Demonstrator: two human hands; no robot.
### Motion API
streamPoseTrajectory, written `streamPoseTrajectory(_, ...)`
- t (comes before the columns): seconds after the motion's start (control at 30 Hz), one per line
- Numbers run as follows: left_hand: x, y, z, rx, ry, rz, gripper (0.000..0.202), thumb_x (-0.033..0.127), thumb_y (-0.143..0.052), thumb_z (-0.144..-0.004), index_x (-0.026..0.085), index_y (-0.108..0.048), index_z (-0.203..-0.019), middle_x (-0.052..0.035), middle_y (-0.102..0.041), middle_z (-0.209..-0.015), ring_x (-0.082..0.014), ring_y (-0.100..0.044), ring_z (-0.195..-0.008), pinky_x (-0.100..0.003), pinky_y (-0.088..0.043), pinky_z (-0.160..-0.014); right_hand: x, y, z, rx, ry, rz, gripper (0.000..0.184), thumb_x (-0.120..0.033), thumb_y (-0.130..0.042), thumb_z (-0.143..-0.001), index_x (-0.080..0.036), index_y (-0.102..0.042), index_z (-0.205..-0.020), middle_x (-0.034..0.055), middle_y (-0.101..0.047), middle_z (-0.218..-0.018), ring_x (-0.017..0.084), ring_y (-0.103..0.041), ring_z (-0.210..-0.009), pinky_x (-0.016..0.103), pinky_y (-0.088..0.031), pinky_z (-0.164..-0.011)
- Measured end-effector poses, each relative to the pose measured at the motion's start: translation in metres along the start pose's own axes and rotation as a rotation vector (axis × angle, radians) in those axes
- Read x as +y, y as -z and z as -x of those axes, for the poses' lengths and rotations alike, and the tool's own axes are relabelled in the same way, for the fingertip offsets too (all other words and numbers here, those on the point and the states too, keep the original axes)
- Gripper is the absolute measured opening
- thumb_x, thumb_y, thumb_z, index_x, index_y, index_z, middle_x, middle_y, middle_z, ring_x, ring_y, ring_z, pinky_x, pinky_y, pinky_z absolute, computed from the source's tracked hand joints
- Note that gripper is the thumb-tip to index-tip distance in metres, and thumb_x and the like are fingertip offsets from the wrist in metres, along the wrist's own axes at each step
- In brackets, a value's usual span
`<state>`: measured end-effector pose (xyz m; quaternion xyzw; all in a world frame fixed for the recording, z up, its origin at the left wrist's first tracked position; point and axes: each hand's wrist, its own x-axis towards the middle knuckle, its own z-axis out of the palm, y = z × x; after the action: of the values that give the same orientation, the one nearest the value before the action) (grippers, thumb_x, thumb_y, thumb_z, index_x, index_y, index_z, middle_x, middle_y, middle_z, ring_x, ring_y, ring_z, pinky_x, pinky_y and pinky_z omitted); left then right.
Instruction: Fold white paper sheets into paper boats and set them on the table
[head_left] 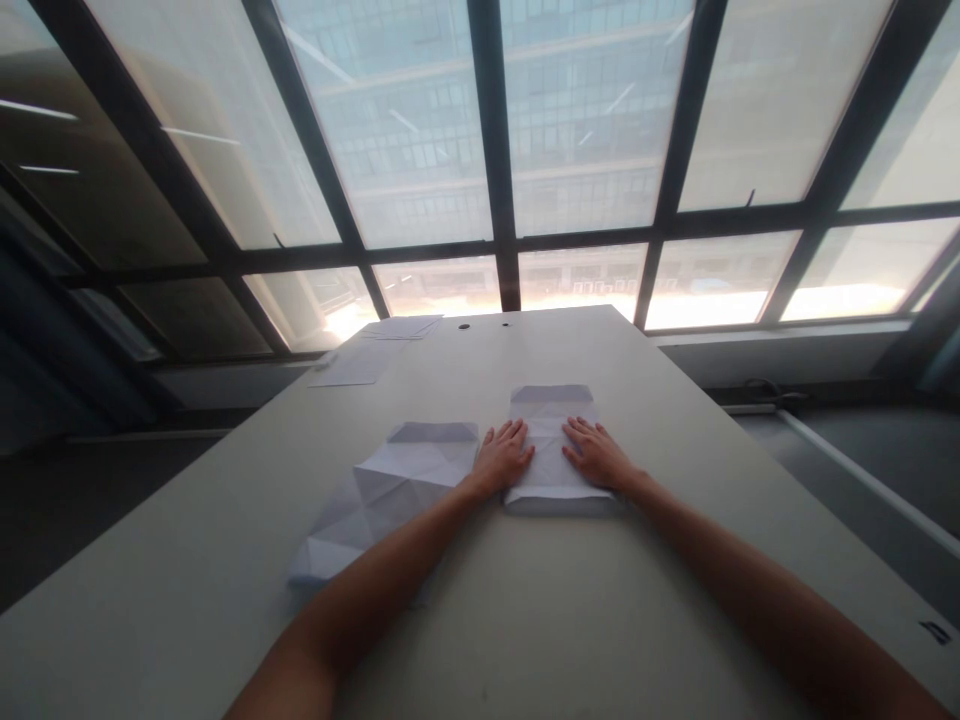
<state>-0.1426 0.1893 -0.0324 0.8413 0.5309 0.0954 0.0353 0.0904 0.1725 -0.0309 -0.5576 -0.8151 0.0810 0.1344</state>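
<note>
A creased sheet of white paper (551, 470) lies on the white table, its far and near edges folded up. On its left side rests my left hand (504, 457), flat with the fingers stretched out. My right hand (598, 455) lies flat on its right side, fingers spread. Neither hand grips anything. To the left is more creased white paper (405, 470), unfolded in uneven panels and partly covered by my left forearm.
Flat sheets of paper (356, 365) lie at the table's far left. Two dark round holes (464, 326) show near the far edge of the table (555, 345). Large framed windows (420, 120) stand beyond it. A dark mark (934, 632) is at the right edge.
</note>
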Motion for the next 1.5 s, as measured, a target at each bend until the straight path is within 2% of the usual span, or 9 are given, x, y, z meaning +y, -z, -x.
streamPoseTrajectory(0.13,0.0,0.0,0.0,0.018,0.003,0.0,0.054,0.046,-0.036,-0.1,0.024,-0.038,-0.149,-0.0091,-0.035,-0.158,-0.028,-0.027,-0.147,-0.058,-0.019,-0.118,0.001,0.001,0.0,0.019,-0.053,0.02,0.058,-0.04,-0.039,-0.099,-0.01,-0.039,-0.15,0.0161,-0.033,-0.158,0.025,-0.027,-0.147,0.044,-0.017,-0.119)
streamPoseTrajectory(0.3,0.0,0.001,0.0,0.032,-0.015,-0.012,0.058,0.051,-0.036,-0.099,0.021,-0.037,-0.149,-0.01,-0.036,-0.157,-0.0286,-0.027,-0.147,-0.059,-0.016,-0.119,-0.001,0.0,0.0,0.034,-0.05,0.028,0.058,-0.04,-0.039,-0.099,-0.01,-0.04,-0.149,0.0163,-0.035,-0.157,0.027,-0.028,-0.146,0.045,-0.018,-0.119)
streamPoseTrajectory(0.57,0.002,0.006,0.003,0.054,-0.207,-0.021,0.057,0.05,-0.038,-0.099,0.024,-0.037,-0.15,-0.0064,-0.038,-0.156,-0.0253,-0.024,-0.148,-0.054,-0.01,-0.122,-0.002,0.0,0.002,0.038,-0.002,0.023,0.056,-0.04,-0.042,-0.098,-0.013,-0.042,-0.148,0.0159,-0.037,-0.156,0.027,-0.029,-0.146,0.046,-0.017,-0.119)
streamPoseTrajectory(0.8,0.003,0.006,0.004,0.034,-0.214,0.031,0.054,0.046,-0.044,-0.098,0.022,-0.042,-0.147,-0.009,-0.045,-0.152,-0.0266,-0.036,-0.143,-0.048,-0.026,-0.118,-0.006,-0.002,0.004,0.047,0.033,0.047,0.054,-0.04,-0.043,-0.099,-0.015,-0.044,-0.146,0.0171,-0.038,-0.155,0.027,-0.031,-0.145,0.048,-0.017,-0.118)
streamPoseTrajectory(0.97,0.002,0.005,0.001,0.114,-0.219,0.063,0.047,0.044,-0.052,-0.096,0.023,-0.053,-0.138,-0.0098,-0.055,-0.141,-0.0259,-0.047,-0.133,-0.041,-0.033,-0.114,-0.008,-0.001,0.005,0.077,0.029,0.055,0.051,-0.04,-0.047,-0.097,-0.016,-0.049,-0.143,0.0166,-0.043,-0.152,0.028,-0.036,-0.142,0.048,-0.019,-0.117)
streamPoseTrajectory(1.1,0.004,0.009,0.001,0.172,-0.222,0.087,0.04,0.039,-0.058,-0.093,0.023,-0.06,-0.13,-0.0088,-0.062,-0.13,-0.0254,-0.056,-0.121,-0.04,-0.039,-0.107,-0.011,0.001,0.005,0.143,0.034,0.052,0.042,-0.038,-0.052,-0.096,-0.019,-0.058,-0.133,0.0147,-0.054,-0.143,0.028,-0.045,-0.134,0.048,-0.021,-0.115)
streamPoseTrajectory(1.27,0.005,0.014,0.002,0.208,-0.199,0.162,0.026,0.032,-0.062,-0.091,0.024,-0.068,-0.116,-0.0062,-0.068,-0.114,-0.0231,-0.061,-0.106,-0.036,-0.045,-0.098,-0.01,0.005,0.005,0.236,0.079,0.02,0.023,-0.03,-0.058,-0.094,-0.019,-0.068,-0.112,0.0109,-0.069,-0.119,0.025,-0.058,-0.116,0.041,-0.03,-0.107)
streamPoseTrajectory(1.37,0.0,0.013,-0.001,0.243,-0.179,0.222,0.02,0.03,-0.066,-0.089,0.024,-0.073,-0.107,-0.0057,-0.069,-0.108,-0.0226,-0.062,-0.102,-0.035,-0.047,-0.094,-0.008,0.005,0.003,0.273,0.1,-0.003,0.015,-0.023,-0.059,-0.093,-0.019,-0.071,-0.1,0.0088,-0.073,-0.104,0.021,-0.062,-0.103,0.035,-0.034,-0.101)
streamPoseTrajectory(1.5,-0.011,0.009,-0.008,0.279,-0.118,0.308,0.015,0.03,-0.073,-0.082,0.023,-0.077,-0.094,-0.0065,-0.071,-0.103,-0.0238,-0.063,-0.099,-0.035,-0.048,-0.093,-0.007,0.006,0.001,0.316,0.119,-0.015,0.015,-0.017,-0.058,-0.092,-0.019,-0.072,-0.087,0.0073,-0.074,-0.093,0.02,-0.063,-0.093,0.033,-0.037,-0.094)
